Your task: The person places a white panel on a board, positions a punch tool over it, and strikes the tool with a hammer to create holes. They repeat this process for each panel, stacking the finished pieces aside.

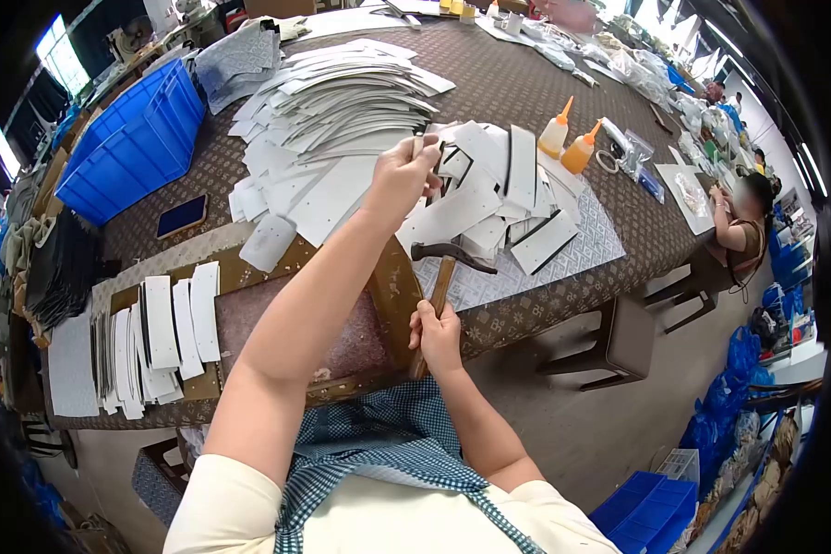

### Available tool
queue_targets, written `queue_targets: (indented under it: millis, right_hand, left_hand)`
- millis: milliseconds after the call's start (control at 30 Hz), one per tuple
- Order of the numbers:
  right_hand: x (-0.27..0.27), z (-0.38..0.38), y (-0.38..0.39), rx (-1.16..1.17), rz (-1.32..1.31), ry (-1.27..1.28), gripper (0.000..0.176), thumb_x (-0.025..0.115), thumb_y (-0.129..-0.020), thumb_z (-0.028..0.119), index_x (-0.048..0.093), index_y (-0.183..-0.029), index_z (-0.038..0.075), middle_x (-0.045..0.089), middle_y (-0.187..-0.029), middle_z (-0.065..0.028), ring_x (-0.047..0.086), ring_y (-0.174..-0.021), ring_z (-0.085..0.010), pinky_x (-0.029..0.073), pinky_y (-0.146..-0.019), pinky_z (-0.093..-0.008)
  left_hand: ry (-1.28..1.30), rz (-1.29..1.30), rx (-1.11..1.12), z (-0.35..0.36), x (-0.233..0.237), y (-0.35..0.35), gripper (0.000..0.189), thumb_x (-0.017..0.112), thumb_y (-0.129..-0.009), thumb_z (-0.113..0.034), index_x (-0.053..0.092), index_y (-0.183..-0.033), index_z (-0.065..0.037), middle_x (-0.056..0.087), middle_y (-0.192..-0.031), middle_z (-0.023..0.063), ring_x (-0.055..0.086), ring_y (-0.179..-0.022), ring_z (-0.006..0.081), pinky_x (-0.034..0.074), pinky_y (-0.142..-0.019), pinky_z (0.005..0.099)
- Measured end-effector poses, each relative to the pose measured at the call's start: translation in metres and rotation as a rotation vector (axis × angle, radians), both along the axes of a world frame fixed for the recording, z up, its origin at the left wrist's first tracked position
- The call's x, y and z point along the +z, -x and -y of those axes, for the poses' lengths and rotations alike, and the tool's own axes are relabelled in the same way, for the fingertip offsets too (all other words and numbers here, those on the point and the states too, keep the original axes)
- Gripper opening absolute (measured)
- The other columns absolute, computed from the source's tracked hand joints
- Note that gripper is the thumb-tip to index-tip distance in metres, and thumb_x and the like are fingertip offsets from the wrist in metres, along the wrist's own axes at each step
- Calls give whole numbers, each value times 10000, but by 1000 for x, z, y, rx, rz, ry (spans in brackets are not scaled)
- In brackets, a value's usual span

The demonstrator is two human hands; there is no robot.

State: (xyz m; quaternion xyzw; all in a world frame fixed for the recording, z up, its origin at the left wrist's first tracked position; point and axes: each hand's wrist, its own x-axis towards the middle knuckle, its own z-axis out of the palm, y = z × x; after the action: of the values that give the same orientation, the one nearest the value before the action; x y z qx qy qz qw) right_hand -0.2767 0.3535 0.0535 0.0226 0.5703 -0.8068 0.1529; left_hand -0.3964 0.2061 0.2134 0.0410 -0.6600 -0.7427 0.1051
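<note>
My right hand (437, 334) is wrapped round the wooden handle of a hammer (446, 270), its dark metal head up near the table's front edge. My left hand (404, 177) is stretched forward over white cut pieces, fingers curled together; what they pinch, if anything, is hidden. Right of it lies a loose heap of white pieces with dark edges (523, 166). Beyond and left of it rises a fanned stack of white pieces (355, 92). Below my left forearm is a worn reddish-brown slab (346, 346) on a brown board.
A row of white strips (162, 323) lies at the left, near a phone (182, 216) and a blue crate (138, 138). Two glue bottles (568, 138) with orange tips stand at the right. A stool (609, 346) is beside the table; another person (743, 222) sits farther right.
</note>
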Motion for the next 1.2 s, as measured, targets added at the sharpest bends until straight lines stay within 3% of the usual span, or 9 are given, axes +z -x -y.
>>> queue_targets:
  millis: [133,267,333,433,633,767,933,1000,1200]
  right_hand:
    - [2,-1,-3,13,3,-25,197,561,-1020,210,513,-958,29,588,-700,-43,503,-430,-100,411,-402,-250]
    - [3,1,-4,50,-41,-92,176,542,-1021,180,511,-927,35,570,-682,-33,485,-441,-89,402,-396,-236]
    - [-2,0,-4,76,-52,-130,138,518,-1028,164,512,-1010,27,558,-699,-34,476,-444,-86,406,-401,-232]
    - [4,2,-8,108,-133,-170,135,514,-1030,160,504,-1028,25,553,-723,-36,478,-460,-89,409,-409,-234]
    - [5,3,-7,140,-158,-245,127,519,-1028,156,509,-1027,29,546,-725,-34,477,-463,-87,414,-413,-235]
    - [1,3,-7,90,-144,-285,120,508,-1032,146,510,-1030,26,544,-729,-39,477,-464,-92,421,-415,-239]
    - [4,8,-5,76,-141,-322,142,516,-1033,176,504,-1008,37,552,-733,-37,478,-463,-99,422,-418,-249]
    - [8,9,-6,85,-136,-346,136,516,-1031,170,504,-1023,35,551,-737,-38,476,-465,-99,420,-419,-250]
    - [7,7,-6,79,-137,-325,160,537,-1013,159,511,-1044,4,546,-736,-43,481,-466,-103,410,-421,-251]
  left_hand:
    - [-32,67,65,42,-47,-77,267,600,-988,-185,651,-1186,-14,641,-816,-5,500,-552,45,401,-523,218]
    - [161,117,381,93,-86,-185,180,653,-968,-184,687,-1027,-18,557,-748,-55,473,-666,38,399,-589,230]
    - [864,186,613,131,-92,-241,216,695,-890,-226,695,-1045,-76,618,-837,69,608,-717,208,491,-645,330]
    - [1204,357,890,191,-97,-302,277,675,-887,-303,700,-1051,-81,650,-1018,96,685,-854,289,543,-718,409]
    - [1347,751,791,234,-120,-322,622,715,-832,-514,590,-1260,-81,565,-1227,126,674,-922,353,545,-780,465]
    - [1342,725,1101,271,-113,-334,565,772,-794,-385,557,-1212,-72,554,-1239,162,668,-952,366,549,-780,484]
    - [1256,1102,1014,310,-80,-361,497,800,-705,-395,688,-1035,-41,591,-1175,185,675,-955,364,558,-798,472]
    - [1229,1121,977,319,-69,-361,516,787,-699,-377,690,-1085,-48,597,-1179,190,670,-971,375,559,-825,470]
    - [1354,827,1008,325,-67,-360,343,742,-787,-272,680,-1039,-47,723,-949,142,682,-919,350,531,-782,451]
